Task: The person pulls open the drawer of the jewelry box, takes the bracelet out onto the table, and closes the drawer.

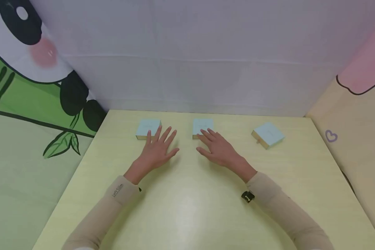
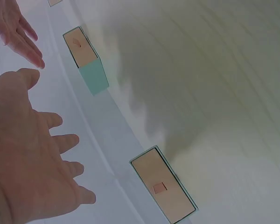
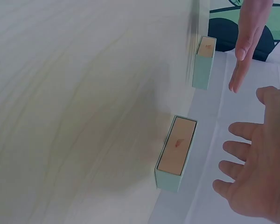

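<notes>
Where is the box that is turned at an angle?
In the head view, the turned box lies toward the far right corner of the table, right of the right hand and the middle box.

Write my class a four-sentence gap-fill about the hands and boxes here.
On the table lie ____ light-blue boxes.
In the head view, the left hand partly hides the ____ box.
There, the right hand partly hides the ____ box.
Both hands hold ____.
Missing words: three; left; middle; nothing.
</notes>
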Available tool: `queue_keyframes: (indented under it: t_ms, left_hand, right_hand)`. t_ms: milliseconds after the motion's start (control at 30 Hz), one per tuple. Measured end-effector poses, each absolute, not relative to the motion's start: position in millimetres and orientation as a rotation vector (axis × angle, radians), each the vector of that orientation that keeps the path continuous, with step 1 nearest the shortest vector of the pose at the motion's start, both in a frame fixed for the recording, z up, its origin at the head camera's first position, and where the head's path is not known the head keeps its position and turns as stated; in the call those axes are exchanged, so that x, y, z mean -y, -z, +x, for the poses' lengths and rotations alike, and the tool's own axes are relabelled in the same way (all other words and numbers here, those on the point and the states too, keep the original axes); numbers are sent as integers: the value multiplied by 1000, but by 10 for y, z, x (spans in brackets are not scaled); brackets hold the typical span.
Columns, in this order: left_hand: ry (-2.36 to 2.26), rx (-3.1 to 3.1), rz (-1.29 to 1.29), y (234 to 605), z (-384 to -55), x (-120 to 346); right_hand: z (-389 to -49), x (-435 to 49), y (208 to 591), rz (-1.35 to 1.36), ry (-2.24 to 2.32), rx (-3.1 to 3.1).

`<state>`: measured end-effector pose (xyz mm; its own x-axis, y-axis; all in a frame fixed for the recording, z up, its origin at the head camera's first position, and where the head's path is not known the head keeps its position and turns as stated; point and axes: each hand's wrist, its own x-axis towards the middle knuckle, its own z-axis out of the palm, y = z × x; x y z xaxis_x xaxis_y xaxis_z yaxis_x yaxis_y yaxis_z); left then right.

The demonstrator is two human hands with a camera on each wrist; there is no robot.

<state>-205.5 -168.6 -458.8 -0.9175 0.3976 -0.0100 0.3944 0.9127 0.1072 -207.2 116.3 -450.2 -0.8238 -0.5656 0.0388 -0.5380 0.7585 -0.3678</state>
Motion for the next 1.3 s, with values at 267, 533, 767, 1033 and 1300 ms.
queue_keyframes:
  t_ms: [267, 533, 767, 1033, 1300]
  left_hand:
    - [-171, -3044, 595, 4609, -2074, 1739]
    - [-168, -3043, 543, 4615, -2073, 1842]
    - [-192, -3060, 539, 4625, -2060, 1916]
    - [-216, -3087, 452, 4645, -2095, 2046]
    - [-284, -3069, 393, 4698, -2104, 2166]
  right_hand:
    - [-2144, -1096, 4553, -955, 567, -2863]
    - [-2164, -967, 4585, -971, 554, -2867]
    - [-2143, -884, 4615, -981, 556, -2852]
    - [-2194, -789, 4560, -1037, 551, -2824]
    - [-2227, -656, 4524, -1054, 538, -2825]
